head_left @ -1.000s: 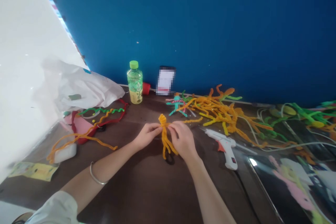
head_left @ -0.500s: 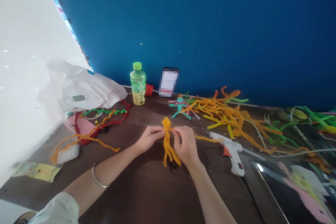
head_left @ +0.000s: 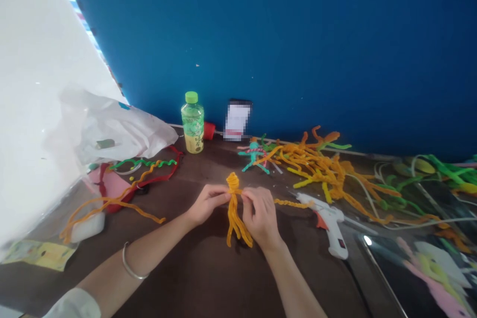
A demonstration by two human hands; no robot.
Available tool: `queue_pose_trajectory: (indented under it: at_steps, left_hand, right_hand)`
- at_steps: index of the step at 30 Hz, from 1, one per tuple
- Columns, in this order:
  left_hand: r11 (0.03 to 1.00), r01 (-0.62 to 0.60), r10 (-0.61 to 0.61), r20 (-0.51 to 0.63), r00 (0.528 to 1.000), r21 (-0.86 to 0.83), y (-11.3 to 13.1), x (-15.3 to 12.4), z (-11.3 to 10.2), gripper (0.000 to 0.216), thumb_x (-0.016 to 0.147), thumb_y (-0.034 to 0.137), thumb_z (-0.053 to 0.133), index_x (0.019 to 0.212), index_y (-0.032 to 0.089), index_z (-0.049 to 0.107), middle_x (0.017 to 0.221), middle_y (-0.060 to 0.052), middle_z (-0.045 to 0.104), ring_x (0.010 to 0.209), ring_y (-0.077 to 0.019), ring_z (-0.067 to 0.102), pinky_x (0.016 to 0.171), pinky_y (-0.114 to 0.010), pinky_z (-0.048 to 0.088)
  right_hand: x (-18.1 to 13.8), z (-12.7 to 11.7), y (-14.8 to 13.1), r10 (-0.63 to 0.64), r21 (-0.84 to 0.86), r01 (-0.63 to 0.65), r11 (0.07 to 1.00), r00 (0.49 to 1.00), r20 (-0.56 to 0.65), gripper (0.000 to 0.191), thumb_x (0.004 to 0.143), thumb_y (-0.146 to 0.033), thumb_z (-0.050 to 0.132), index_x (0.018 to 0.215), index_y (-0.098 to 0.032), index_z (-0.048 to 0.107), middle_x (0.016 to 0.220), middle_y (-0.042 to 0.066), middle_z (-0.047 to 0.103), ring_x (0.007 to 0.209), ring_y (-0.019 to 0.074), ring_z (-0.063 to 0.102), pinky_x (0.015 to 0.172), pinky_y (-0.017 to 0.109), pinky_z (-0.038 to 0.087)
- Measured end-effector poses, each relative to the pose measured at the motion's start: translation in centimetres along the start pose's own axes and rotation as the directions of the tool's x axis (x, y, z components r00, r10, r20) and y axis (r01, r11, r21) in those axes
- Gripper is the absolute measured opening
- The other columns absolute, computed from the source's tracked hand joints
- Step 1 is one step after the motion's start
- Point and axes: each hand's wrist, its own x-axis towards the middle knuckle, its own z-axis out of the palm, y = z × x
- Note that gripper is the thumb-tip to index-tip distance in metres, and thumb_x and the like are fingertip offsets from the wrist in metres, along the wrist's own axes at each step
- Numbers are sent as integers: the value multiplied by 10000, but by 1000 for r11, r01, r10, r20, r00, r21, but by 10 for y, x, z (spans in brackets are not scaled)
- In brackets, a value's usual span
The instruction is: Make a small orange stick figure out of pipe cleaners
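Two hands, left hand and right hand, pinch a fuzzy orange pipe-cleaner figure with a coiled head, mid-frame above the dark counter.

Dark table. Glue gun just right of the gripped figure; orange pile beyond that. Bottle behind, at the far edge. Bag, loose strands and white block well left.

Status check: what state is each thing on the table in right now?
left hand, pinching the orange figure at its neck
right hand, pinching it too
orange figure, held, strands hanging loose
bottle, upright, capped
glue gun, lying flat, untouched
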Motion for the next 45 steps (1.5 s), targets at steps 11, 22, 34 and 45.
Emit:
queue_pose_trajectory:
  at_steps: [11, 22, 34, 45]
  left_hand:
    - [999, 35, -36, -12, 999, -37, -2, 1, 0, 231, 699, 330, 627, 733, 108, 681, 686, -40, 619, 662, -137, 526, 664, -251, 398]
    - [996, -23, 16, -83, 996, -87, -4, 9, 2, 510, 699, 291, 641, 1172, 169, 496, 665, 19, 534, 579, -67, 475, 563, -190, 380]
    - [987, -113, 120, -57, 991, 113, -4, 13, -9, 415, 683, 259, 654, 1077, 150, 584, 982, -95, 615, 819, -161, 579, 710, -271, 478]
    - [991, -115, 116, -14, 993, 69, -4, 12, -10, 377, 676, 221, 658, 1037, 138, 589, 1005, -102, 615, 709, -107, 572, 673, -244, 474]
  right_hand:
    - [0, -1, 0, -9, -30, 10, 1000, 999, 37, 133, 813, -82, 457, 881, -192, 491, 784, 54, 635, 742, 170, 579, 729, 334, 422]
    - [6, -1, 3, 27, -148, -3, 989, 986, 164, 104, 843, -99, 428, 814, -164, 503, 755, 51, 627, 685, 167, 532, 633, 295, 338]
    - [7, -4, 6, 21, -135, 15, 991, 966, 259, 174, 868, -149, 381, 798, -172, 539, 728, 45, 613, 655, 163, 500, 625, 302, 284]
    - [6, -5, 4, 47, -112, -18, 994, 964, 262, 71, 829, -213, 487, 775, -177, 514, 686, 18, 582, 642, 155, 482, 633, 297, 285]
